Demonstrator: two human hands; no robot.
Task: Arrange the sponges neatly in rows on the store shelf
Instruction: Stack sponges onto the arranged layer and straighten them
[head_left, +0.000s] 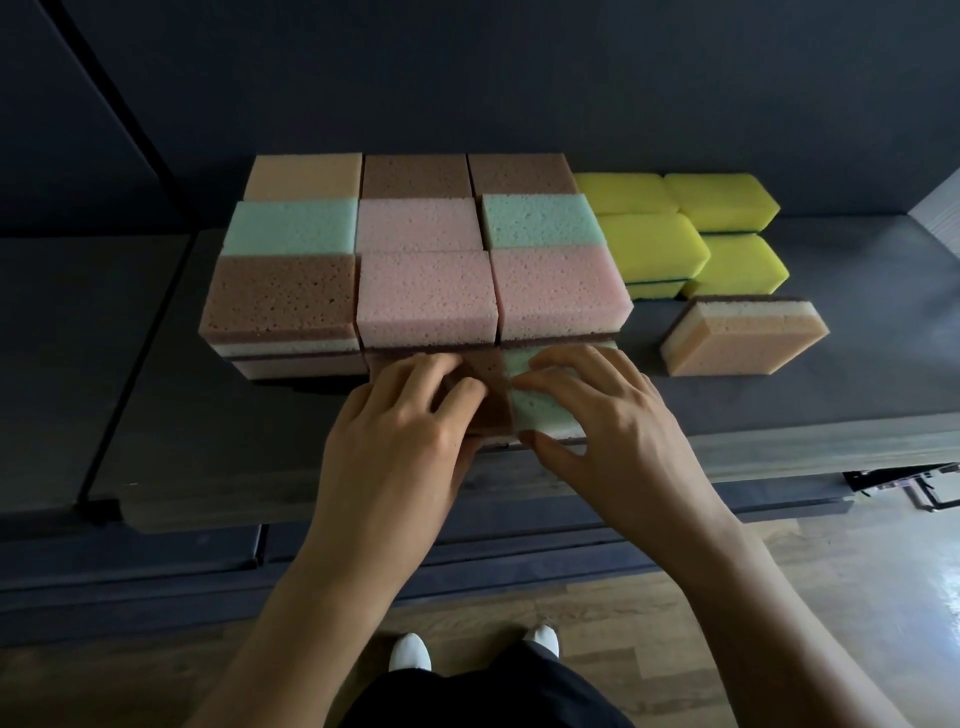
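The dark grey store shelf (831, 395) carries a tidy block of stacked pastel foam sponges (421, 291), with yellow scouring sponges (654, 249) in rows toward the right edge. One orange-and-cream layered sponge (748, 343) lies apart and, I think, is not yet placed. At the front edge the left hand (395, 441) grips a brown foam sponge (491, 395), and the right hand (608, 421) pinches a mint-green foam sponge (540, 410). Probably little remains.

You are standing at what looks like a shop fixture: a long dark shelf (857, 270) with a dark back panel (467, 78) carries many near-identical sponges (423, 291), stacked in close rows like stock on display. Just beside them, yellow sponges (649, 249) sit grouped as their own block. A wooden plank floor (675, 623) runs beneath the shelving.
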